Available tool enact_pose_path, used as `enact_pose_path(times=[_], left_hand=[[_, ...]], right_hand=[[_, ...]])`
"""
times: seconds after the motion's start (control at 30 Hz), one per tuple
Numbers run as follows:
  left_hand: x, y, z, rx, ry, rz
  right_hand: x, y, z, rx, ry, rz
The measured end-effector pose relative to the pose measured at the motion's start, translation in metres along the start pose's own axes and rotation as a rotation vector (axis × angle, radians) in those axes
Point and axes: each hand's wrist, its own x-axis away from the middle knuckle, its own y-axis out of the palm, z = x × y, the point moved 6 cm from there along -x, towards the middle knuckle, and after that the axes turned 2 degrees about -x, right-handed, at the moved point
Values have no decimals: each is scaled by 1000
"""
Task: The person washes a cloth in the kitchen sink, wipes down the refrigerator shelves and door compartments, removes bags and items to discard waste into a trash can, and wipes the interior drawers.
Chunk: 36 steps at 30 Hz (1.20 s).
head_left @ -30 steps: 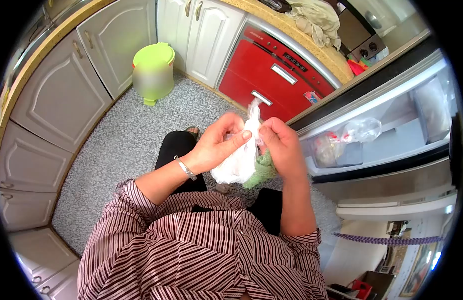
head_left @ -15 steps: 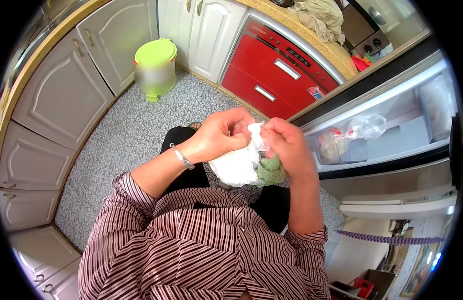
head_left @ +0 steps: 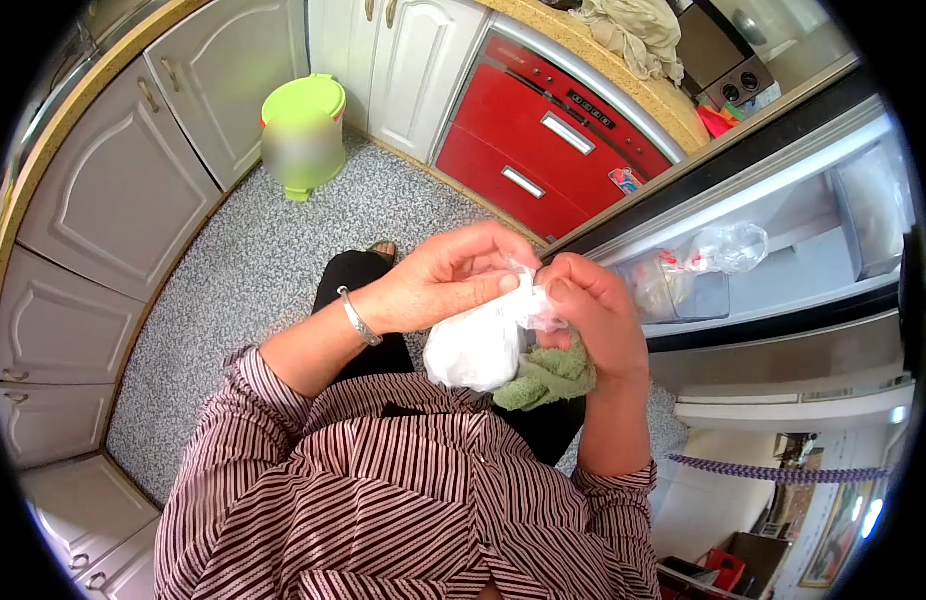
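Observation:
A white plastic bag (head_left: 473, 347) hangs bunched between my two hands, its contents hidden inside. My left hand (head_left: 453, 278) pinches the gathered top of the bag between thumb and fingers; a silver bracelet (head_left: 359, 317) circles that wrist. Close against it, my right hand (head_left: 595, 305) grips the other side of the bag's twisted neck. Below the right fingers a green cloth (head_left: 551, 376) dangles, its upper edge tucked into that hand.
At my right a fridge (head_left: 783, 270) stands open, with a knotted clear bag (head_left: 728, 248) in a door bin or drawer. Ahead are a red built-in appliance (head_left: 548, 140) and a lime-green bin (head_left: 305, 150). White cabinets (head_left: 93, 190) line the left.
Both hands have shifted slightly, the right one lower and to the right. The bag hangs rounder, and more of the green cloth shows below the right hand.

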Motion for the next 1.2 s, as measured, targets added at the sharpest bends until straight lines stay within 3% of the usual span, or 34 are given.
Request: enact_pose_path(times=[0.03,0.17,0.23,0.3,0.37,0.47,0.57,0.7,0.77,0.83,0.87,0.97,1.03,1.2], left_hand=[[2,2,-3,142,-61,28],[3,2,-8,78,-33,49],[2,-1,3,-311,138,92],[2,1,9,-329,108,129],[1,3,18,-606,166,116],[0,2,16,-728,121,124],[-1,-3,12,-746,96,111],[-1,-8,10,-703,24,137],[0,-15,-9,-478,-80,180],[3,-18,-16,-435,-123,232],[6,-21,-21,-391,-171,285],[10,-22,-25,-463,-178,349],[9,-17,-23,-476,-149,346],[8,-18,-27,-430,-142,314]], right_hand=[[-1,-1,0,26,-6,38],[-1,-13,6,-15,-6,86],[-3,-14,9,-4,-9,47],[-3,-11,7,36,-34,54],[-4,-7,4,74,-55,60],[-6,-3,3,229,-38,47],[-9,-4,5,313,-50,-29],[-9,-19,2,581,-101,49],[-9,-16,-2,688,-146,102],[-1,2,-23,875,-467,321],[3,8,-27,874,-467,320],[9,22,-27,1022,-441,314],[3,32,-13,1319,-589,300],[-8,37,4,1384,-609,328]])
